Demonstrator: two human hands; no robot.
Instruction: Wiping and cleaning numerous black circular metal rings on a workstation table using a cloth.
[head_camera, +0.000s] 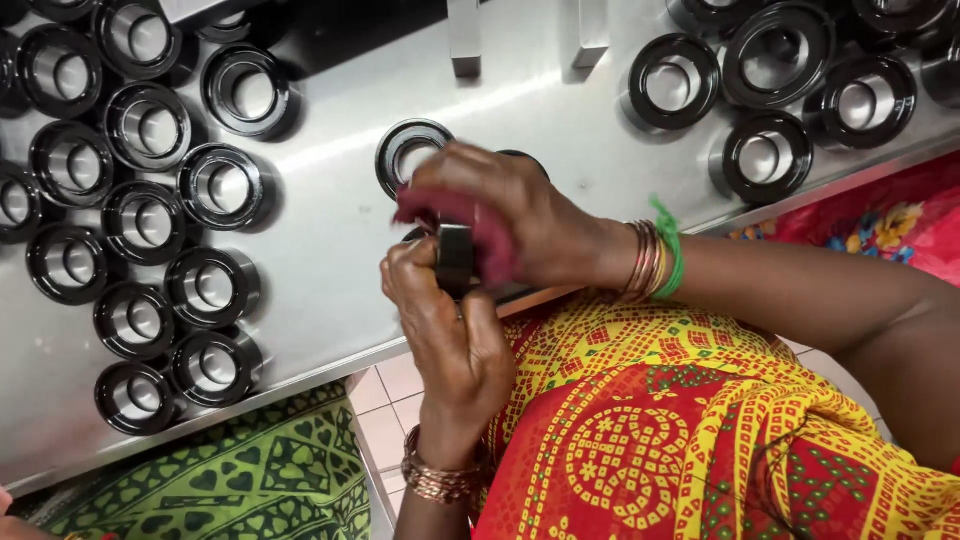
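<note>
My left hand (445, 325) grips a short metal ring with a black rim (455, 258), held on edge just above the near edge of the steel table (330, 230). My right hand (505, 205) presses a dark red cloth (485, 235) over the top of that ring, fingers curled around it. Most of the ring is hidden by both hands and the cloth. A loose black ring (408, 152) lies flat on the table just beyond my right hand.
Several black-rimmed metal rings (150, 220) stand in rows on the left of the table. More rings (770, 150) cluster at the far right. Two metal posts (465, 40) rise at the back. Green patterned cloth (250, 470) shows at lower left, tiled floor below.
</note>
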